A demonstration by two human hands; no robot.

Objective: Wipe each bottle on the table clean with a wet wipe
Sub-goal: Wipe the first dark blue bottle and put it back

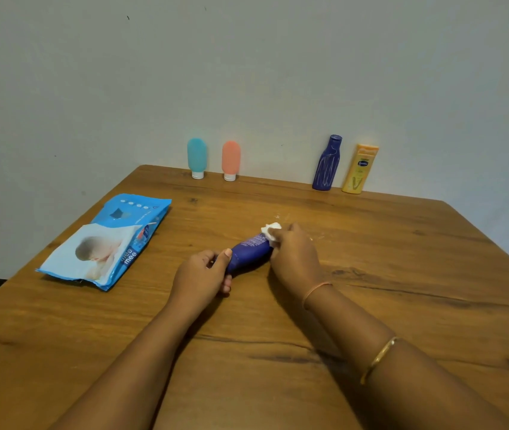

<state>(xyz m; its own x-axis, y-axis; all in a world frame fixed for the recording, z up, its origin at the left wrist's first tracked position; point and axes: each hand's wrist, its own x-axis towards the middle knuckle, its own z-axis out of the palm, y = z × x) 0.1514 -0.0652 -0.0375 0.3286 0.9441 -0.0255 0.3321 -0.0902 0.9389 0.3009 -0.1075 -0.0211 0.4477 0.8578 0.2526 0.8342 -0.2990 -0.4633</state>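
L hand [203, 274]: fingers curled round near end of dark blue bottle [248, 252], thumb laid on top.
R hand [293, 256]: back facing up, fingers curled over white wipe [272, 231], pressing it on bottle's far end.
Hands: close, not touching; bottle spans btwn them.
L forearm [141, 352]: bare, in from bottom edge, angled up-right.
R forearm [402, 367]: bare, in from bottom-right, angled up-left; thin orange band [317, 290] at wrist, gold bangle [379, 358] lower down arm.

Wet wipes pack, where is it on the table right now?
In the head view the wet wipes pack lies flat on the left side of the table, just left of the left hand, which grips the lying dark blue bottle.
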